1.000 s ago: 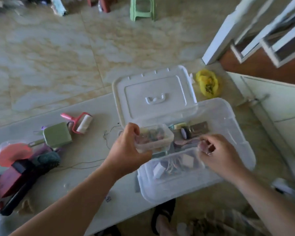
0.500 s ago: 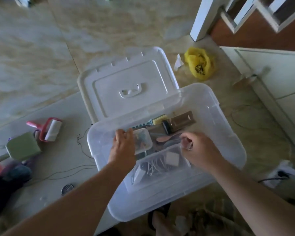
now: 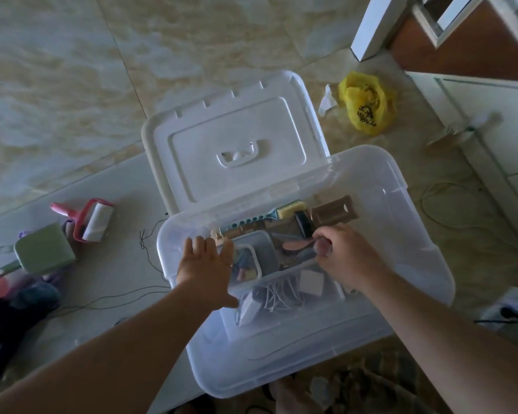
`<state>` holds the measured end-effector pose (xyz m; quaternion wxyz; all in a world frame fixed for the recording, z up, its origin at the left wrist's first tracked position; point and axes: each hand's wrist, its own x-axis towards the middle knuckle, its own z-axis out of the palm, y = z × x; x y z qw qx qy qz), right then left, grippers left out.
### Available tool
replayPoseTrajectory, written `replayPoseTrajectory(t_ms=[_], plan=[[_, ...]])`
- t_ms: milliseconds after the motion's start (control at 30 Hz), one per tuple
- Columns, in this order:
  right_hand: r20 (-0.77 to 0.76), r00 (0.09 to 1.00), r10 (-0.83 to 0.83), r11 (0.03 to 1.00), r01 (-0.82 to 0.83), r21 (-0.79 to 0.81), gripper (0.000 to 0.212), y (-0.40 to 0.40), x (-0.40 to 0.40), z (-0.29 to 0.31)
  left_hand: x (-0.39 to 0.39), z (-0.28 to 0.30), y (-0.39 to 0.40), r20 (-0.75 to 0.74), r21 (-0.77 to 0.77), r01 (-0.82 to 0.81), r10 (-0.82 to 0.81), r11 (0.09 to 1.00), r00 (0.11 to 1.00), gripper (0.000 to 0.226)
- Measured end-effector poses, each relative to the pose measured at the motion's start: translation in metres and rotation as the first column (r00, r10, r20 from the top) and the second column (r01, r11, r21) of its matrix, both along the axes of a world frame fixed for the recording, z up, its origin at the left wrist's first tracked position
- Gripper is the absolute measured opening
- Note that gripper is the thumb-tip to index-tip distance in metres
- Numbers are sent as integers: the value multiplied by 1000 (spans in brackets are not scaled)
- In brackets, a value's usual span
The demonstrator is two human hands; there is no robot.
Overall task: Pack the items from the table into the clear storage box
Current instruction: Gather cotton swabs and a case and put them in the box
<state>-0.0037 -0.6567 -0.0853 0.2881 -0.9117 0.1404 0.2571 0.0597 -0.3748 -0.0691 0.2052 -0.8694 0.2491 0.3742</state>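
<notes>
The clear storage box (image 3: pixel 416 204) stands at the table's right end with its white lid (image 3: pixel 237 144) folded open behind it. Inside lie a teal comb (image 3: pixel 269 218), a brown rectangular piece (image 3: pixel 335 215), white chargers with cables (image 3: pixel 281 297) and a small clear container (image 3: pixel 250 264). My left hand (image 3: pixel 205 264) hovers over that container with fingers straight and holds nothing. My right hand (image 3: pixel 344 255) is inside the box with fingers curled, pinching something small that I cannot identify.
On the white table (image 3: pixel 117 264) to the left lie a pink lint roller (image 3: pixel 95 221), a green flat tool (image 3: pixel 44 249), dark items (image 3: pixel 18 297) and a loose thread (image 3: pixel 145 243). A yellow bag (image 3: pixel 367 104) lies on the floor behind the box.
My left hand lowered the small clear container into the box and let it go, its fingers now straight. My right hand stayed in the box, still pinching.
</notes>
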Motion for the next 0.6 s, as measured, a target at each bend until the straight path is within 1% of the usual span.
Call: replayPoseTrajectory(t_ms=[100,200,233,300,333,500,600], plan=[[6,1000,21,999,-21,-33,30,0,2,-4,1,3,-4,-16,-75,-69,68,995,998,110],[115,988,106,989,-92,-120,35,15,9,-10,4,5,-8,-19,-79,-59,58,995,998,101],[164,977,136,982,-111,-152,34,24,14,-13,4,4,-8,-18,-78,-51,50,996,999,100],[219,955,201,962,-151,-226,22,41,26,-18,4,4,-8,-13,-90,-46,45,995,999,98],[210,949,235,947,-174,-271,19,49,31,-20,4,3,-7,-12,-103,-52,51,993,999,97],[27,946,324,866,-285,-412,18,67,47,-41,2,-4,2,10,-223,-114,119,968,993,88],[21,932,362,846,-319,-428,19,64,46,-52,-1,-10,6,34,-278,-106,120,955,992,91]])
